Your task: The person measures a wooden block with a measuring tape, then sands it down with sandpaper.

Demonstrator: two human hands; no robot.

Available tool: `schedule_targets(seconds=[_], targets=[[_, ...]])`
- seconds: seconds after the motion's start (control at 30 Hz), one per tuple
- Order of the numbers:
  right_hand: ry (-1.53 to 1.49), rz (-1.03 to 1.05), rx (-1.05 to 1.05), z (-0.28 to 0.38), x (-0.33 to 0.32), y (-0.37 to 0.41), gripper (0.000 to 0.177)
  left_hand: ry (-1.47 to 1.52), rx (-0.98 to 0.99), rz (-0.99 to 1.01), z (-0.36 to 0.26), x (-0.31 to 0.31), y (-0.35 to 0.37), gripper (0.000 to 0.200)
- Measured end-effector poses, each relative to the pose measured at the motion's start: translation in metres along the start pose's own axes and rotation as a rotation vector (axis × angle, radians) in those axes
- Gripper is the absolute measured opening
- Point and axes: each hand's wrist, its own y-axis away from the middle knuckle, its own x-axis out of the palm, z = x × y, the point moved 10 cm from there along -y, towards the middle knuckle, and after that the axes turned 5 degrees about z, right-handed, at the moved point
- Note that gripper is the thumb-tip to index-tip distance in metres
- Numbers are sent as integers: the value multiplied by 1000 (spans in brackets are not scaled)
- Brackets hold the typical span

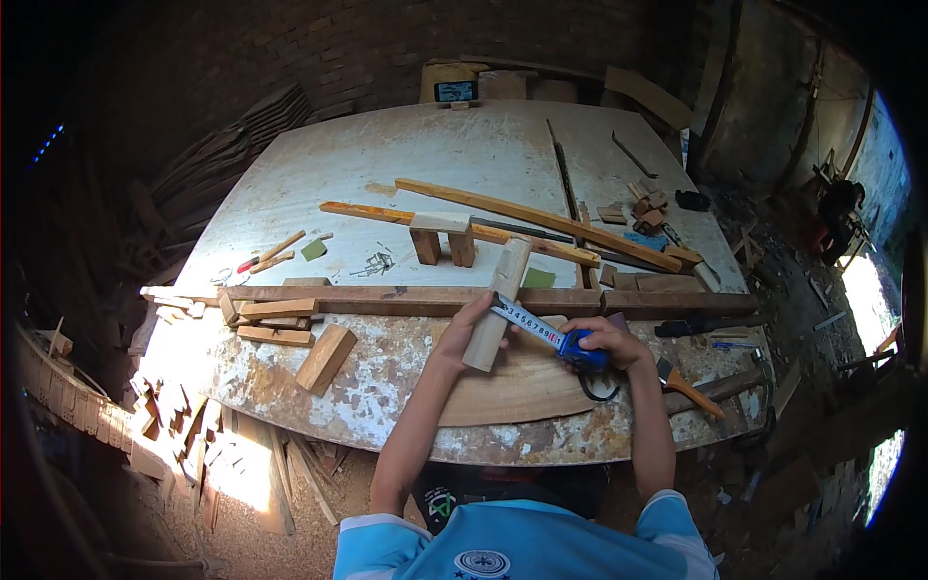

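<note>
Head camera: I'm holding a tape measure (585,354) across a wooden block (485,342).
My curled left hand (462,331) is clasping the block, my curled right hand (616,340) the tape measure (blade (535,326) out).

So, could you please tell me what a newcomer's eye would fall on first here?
Probably the blue tape measure in the right hand, its blade stretched across the wood piece in the left hand. Next, the two long sticks slanting across the table beyond, with a small stand in front of them.
</note>
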Motion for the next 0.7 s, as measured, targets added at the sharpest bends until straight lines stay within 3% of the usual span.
schedule_targets(seconds=[0.4,0.7], targets=[[77,-52,61,-5,-6,1,41,-178,-126,-54,15,-9,-1,58],[151,-48,50,-4,-7,2,40,-266,-117,-105,12,-16,0,52]])
